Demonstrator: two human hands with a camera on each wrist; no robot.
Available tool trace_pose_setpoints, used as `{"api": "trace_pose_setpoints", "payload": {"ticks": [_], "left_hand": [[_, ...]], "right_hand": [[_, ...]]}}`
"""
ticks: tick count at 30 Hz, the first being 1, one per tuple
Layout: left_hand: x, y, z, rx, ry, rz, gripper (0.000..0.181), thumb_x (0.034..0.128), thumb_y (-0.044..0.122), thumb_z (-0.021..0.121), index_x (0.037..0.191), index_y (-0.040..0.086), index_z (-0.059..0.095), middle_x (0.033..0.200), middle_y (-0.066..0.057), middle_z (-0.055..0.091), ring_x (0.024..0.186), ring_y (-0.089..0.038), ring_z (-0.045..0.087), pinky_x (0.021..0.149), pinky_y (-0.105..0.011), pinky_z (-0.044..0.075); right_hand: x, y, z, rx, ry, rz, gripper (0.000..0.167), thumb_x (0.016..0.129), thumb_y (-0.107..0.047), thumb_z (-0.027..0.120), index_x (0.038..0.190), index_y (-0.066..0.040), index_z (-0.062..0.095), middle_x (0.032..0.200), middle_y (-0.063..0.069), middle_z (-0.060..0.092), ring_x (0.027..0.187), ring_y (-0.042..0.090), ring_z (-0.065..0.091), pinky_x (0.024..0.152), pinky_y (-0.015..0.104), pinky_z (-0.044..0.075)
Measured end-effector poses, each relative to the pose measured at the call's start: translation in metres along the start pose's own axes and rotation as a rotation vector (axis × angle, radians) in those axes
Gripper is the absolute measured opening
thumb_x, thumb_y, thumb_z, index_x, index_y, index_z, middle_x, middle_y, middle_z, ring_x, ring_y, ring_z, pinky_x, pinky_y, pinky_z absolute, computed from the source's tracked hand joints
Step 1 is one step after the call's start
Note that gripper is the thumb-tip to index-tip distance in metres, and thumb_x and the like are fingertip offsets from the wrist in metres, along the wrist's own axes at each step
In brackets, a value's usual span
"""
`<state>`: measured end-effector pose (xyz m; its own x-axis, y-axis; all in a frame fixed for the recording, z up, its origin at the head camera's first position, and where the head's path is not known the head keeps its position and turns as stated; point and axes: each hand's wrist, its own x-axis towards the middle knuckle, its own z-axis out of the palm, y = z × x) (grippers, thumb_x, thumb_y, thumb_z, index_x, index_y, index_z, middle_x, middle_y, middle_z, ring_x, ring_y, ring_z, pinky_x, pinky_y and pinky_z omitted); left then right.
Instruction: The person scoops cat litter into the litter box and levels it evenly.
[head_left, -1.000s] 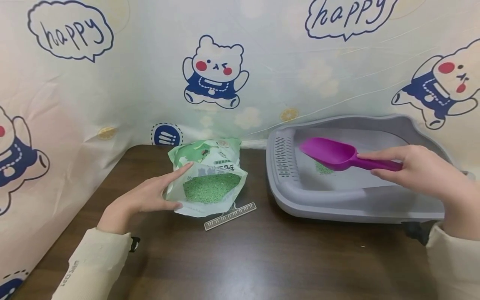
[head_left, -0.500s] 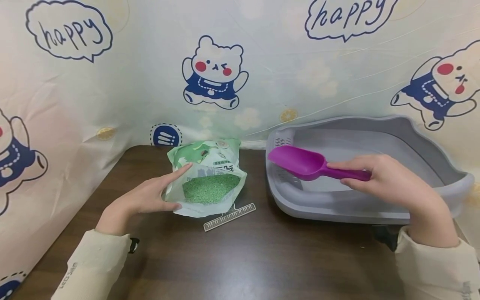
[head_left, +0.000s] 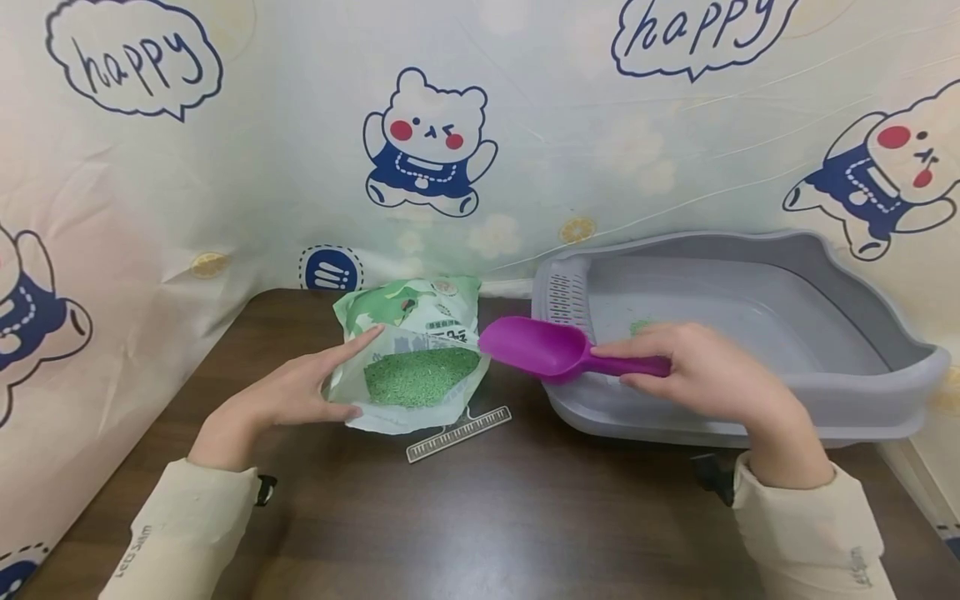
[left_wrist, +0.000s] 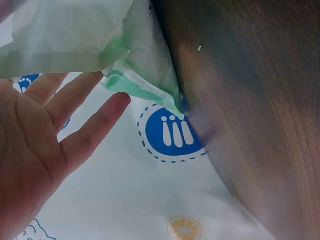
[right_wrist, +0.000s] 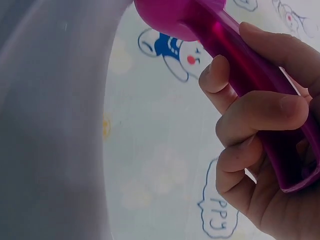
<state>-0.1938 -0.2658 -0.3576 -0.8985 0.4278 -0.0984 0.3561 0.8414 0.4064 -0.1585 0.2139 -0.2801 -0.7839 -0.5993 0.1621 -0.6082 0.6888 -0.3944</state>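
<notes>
On the left of the head view, an upright-mouthed green and white bag [head_left: 405,304] gapes toward the camera, with green granules [head_left: 420,377] inside. My left hand [head_left: 288,393] touches the bag's left edge with thumb and fingers spread; in the left wrist view its fingers [left_wrist: 82,132] are extended beside the bag [left_wrist: 145,65]. My right hand [head_left: 705,371] grips the handle of a purple scoop [head_left: 536,346], whose bowl looks empty and hangs between the bag and the grey tray's left end. The right wrist view shows fingers curled round the handle [right_wrist: 265,85].
A large grey tray [head_left: 720,408] stands on the right of the brown table [head_left: 465,525], with a few green granules [head_left: 641,325] on its floor. A flat clip with a piano-key pattern [head_left: 459,435] lies before the bag. Patterned cloth [head_left: 555,125] hangs behind.
My right hand has carried the scoop leftward from over the tray to near the bag's right edge. The left hand and the bag have stayed almost still.
</notes>
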Motion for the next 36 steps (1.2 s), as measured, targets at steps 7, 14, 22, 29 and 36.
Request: {"api": "trace_pose_setpoints", "payload": {"ticks": [7,14,22,29,36], "left_hand": [[-0.001,0.001,0.0,0.003,0.001,-0.005,0.105,0.0796,0.04,0.081,0.155,0.052,0.009,0.156,-0.017,0.041,0.13,-0.041,0.052,0.097,-0.062,0.045],[-0.001,0.001,-0.001,0.001,-0.004,-0.01,0.105,0.0795,0.039,0.081,0.155,0.052,0.009,0.157,-0.016,0.039,0.13,-0.042,0.051,0.096,-0.064,0.045],[0.0,0.002,-0.001,-0.001,-0.006,-0.002,0.105,0.08,0.04,0.081,0.155,0.052,0.009,0.157,-0.016,0.039,0.13,-0.042,0.052,0.096,-0.064,0.046],[0.0,0.003,-0.001,0.007,-0.003,-0.001,0.105,0.08,0.042,0.08,0.155,0.052,0.008,0.156,-0.017,0.041,0.127,-0.04,0.054,0.095,-0.063,0.047],[0.0,0.003,-0.001,0.01,0.0,-0.002,0.104,0.0808,0.043,0.079,0.156,0.05,0.008,0.155,-0.019,0.041,0.126,-0.041,0.054,0.094,-0.063,0.047]], "right_hand": [[0.015,-0.009,0.017,-0.019,-0.047,-0.07,0.04,0.087,-0.012,0.075,0.122,-0.03,0.072,0.097,-0.012,0.072,0.076,0.006,0.053,0.065,0.023,0.045],[0.033,-0.016,0.033,0.039,-0.127,-0.097,0.037,0.089,-0.011,0.071,0.124,-0.023,0.072,0.09,-0.009,0.069,0.07,0.005,0.051,0.06,0.022,0.045],[0.052,-0.034,0.05,-0.019,-0.192,-0.049,0.036,0.089,-0.013,0.071,0.122,-0.027,0.073,0.084,-0.012,0.067,0.069,0.006,0.051,0.061,0.023,0.046],[0.063,-0.041,0.066,-0.047,-0.211,-0.045,0.034,0.09,-0.013,0.069,0.122,-0.025,0.073,0.096,-0.008,0.074,0.071,0.006,0.053,0.062,0.023,0.045],[0.071,-0.047,0.077,-0.083,-0.207,-0.014,0.035,0.089,-0.013,0.068,0.121,-0.024,0.073,0.083,-0.007,0.071,0.062,0.007,0.048,0.057,0.022,0.041]]}}
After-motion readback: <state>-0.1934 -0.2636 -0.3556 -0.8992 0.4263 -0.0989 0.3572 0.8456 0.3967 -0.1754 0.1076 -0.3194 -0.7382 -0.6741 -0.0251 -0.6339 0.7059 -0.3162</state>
